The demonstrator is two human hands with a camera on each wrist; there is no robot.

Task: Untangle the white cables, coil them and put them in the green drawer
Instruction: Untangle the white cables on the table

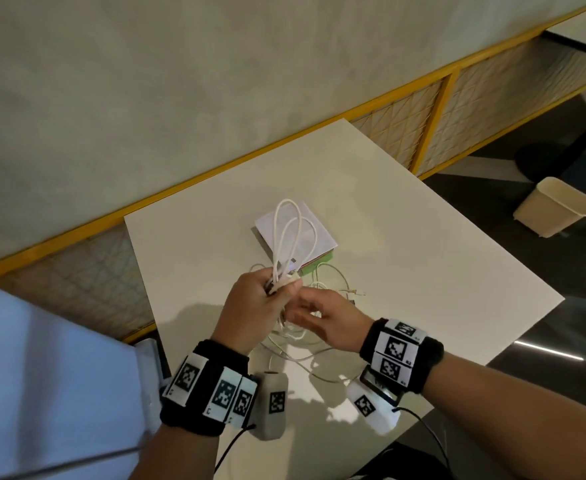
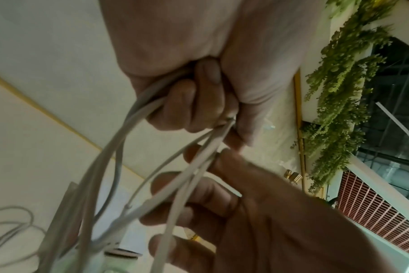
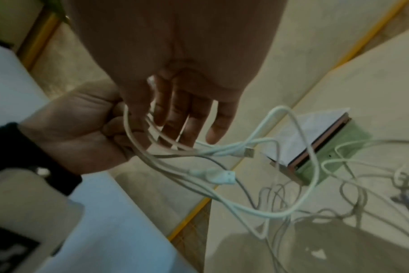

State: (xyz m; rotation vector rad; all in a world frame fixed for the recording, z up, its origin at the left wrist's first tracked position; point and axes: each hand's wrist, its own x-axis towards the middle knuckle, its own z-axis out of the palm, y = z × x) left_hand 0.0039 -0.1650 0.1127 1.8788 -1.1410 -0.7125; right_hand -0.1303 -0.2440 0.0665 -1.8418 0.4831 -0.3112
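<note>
Standing up in long loops above the table (image 1: 423, 244), a bundle of white cable (image 1: 293, 233) is gripped at its base by the left hand (image 1: 250, 306), whose fingers (image 2: 194, 103) curl tight round several strands. Two plugs (image 3: 222, 176) hang from that bundle in the right wrist view, one a flat metal-tipped end. The right hand (image 1: 329, 320) sits just beside the left, fingers (image 3: 187, 118) fairly straight and spread, with strands running between and across them; whether any finger actually pinches a strand is hard to make out, since both wrist views are blurred there. More white cable lies in a loose tangle (image 1: 305, 355) on the table under and before the hands, partly hidden by them. Beyond the loops stands a small box with a green drawer (image 1: 319, 264) at its bottom edge and white paper (image 1: 319, 230) on top; the loops cover part of it, and how far the drawer is pulled out cannot be told. A beige bin (image 1: 554, 206) stands on the dark floor to the right.
</note>
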